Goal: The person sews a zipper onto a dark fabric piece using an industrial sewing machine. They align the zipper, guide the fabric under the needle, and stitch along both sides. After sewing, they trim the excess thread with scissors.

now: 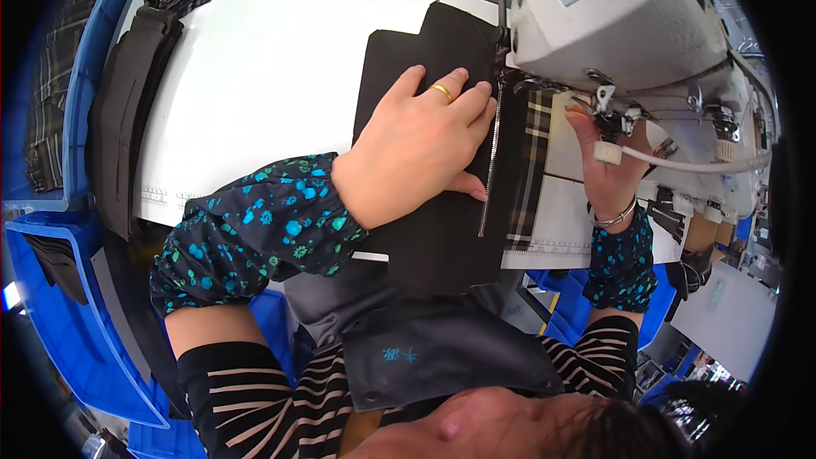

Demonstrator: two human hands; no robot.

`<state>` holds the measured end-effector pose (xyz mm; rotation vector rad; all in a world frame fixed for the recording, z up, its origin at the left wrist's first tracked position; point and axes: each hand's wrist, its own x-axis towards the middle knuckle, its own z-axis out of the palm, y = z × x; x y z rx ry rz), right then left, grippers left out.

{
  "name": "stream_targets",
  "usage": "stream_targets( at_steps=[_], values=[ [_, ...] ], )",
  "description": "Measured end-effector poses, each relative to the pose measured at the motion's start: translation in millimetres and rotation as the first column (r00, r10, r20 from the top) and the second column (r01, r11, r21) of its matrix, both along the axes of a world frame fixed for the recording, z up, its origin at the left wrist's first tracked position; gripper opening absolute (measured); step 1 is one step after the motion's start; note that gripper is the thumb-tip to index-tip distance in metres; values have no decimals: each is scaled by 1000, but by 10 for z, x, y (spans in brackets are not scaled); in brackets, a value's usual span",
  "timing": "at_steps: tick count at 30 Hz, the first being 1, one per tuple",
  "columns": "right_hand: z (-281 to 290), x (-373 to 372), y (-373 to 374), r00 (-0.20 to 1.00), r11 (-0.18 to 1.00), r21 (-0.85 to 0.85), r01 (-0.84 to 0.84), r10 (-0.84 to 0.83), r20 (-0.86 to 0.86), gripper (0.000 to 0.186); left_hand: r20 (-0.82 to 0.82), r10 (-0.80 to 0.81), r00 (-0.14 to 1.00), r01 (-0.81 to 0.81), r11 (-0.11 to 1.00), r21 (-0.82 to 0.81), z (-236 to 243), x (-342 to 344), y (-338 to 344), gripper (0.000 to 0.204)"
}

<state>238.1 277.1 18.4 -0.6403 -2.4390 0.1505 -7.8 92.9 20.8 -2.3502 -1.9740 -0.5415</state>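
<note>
Seated at a white tabletop (280, 59), a person presses the left hand (416, 149) flat, fingers spread, on a black fabric panel (442, 229) with a silver metal zipper (491, 161), just beside a strip of plaid cloth (531, 161). Their right hand (599, 161) reaches under the grey sewing machine head (620, 17); whether it grips anything cannot be told. Dark fabric pieces (127, 110) lie stacked at the left.
</note>
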Motion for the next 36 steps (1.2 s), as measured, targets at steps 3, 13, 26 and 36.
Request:
stream_targets(
  at_steps=[3,13,26,36],
  values=[
    [130,-261,-285,995,945,-309,-103,100,-27,24,-11,5,1000,-5,1000,2,-24,9,6,85],
    [189,-446,-328,905,942,-82,-326,336,261,49,-11,9,1000,-9,998,-61,16,2,12,87],
    [173,-417,-395,870,951,18,-309,275,410,62,2,25,1000,-25,998,-64,-22,36,25,88],
    [112,-402,-360,897,947,-66,-313,318,306,61,12,-1,1000,2,1000,-11,0,0,23,88]
  ],
)
